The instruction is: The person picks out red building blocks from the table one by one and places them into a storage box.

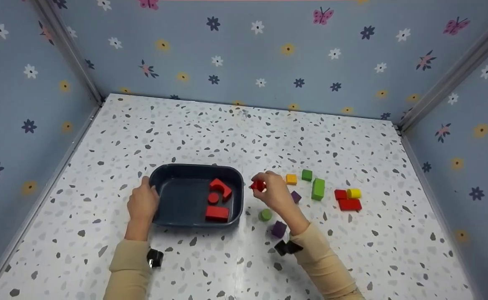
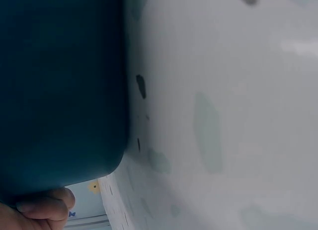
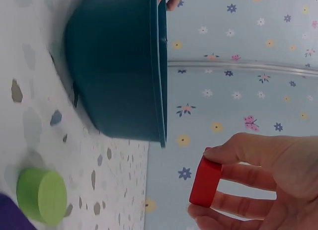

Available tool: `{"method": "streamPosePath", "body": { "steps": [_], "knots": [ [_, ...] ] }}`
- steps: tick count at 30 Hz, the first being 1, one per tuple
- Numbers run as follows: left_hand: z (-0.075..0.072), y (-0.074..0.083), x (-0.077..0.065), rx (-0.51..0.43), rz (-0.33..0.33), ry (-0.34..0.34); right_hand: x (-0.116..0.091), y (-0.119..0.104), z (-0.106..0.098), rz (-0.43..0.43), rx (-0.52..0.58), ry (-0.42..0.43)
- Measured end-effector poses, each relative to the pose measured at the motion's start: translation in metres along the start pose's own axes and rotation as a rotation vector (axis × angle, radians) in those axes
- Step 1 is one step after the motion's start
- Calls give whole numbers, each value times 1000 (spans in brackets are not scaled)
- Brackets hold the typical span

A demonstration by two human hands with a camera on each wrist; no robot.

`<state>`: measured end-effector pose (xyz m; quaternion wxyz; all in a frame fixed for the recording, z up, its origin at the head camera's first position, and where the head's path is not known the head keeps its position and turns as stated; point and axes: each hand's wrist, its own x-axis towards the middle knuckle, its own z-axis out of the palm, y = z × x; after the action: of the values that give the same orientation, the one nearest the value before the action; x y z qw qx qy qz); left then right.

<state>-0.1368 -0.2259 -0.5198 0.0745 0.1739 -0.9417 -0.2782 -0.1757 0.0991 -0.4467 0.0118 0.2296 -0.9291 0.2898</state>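
My left hand grips the left wall of a dark blue tub, fingers at its rim. Inside the tub, toward its right side, lie a red arch block, a red round block and a red rectangular block. Just right of the tub, my right hand pinches a small red block between thumb and fingertips, held above the table. Under and beside that hand are a light green cylinder and purple blocks.
Right of the hand stand an orange block, a dark green cube and a taller light green block. Farther right, a yellow cylinder sits by red blocks. Flowered walls enclose the speckled table.
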Motion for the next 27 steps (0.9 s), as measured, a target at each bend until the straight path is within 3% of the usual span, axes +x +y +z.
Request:
{"method": "streamPosePath", "body": {
  "steps": [7,14,27],
  "knots": [
    [1,1,0,5,13,29,2,-16,12,-61,40,-11],
    [-1,2,0,3,2,15,3,-33,25,-64,80,-72],
    [-1,0,-1,-5,13,22,7,-59,56,-129,120,-42]
  ]
}}
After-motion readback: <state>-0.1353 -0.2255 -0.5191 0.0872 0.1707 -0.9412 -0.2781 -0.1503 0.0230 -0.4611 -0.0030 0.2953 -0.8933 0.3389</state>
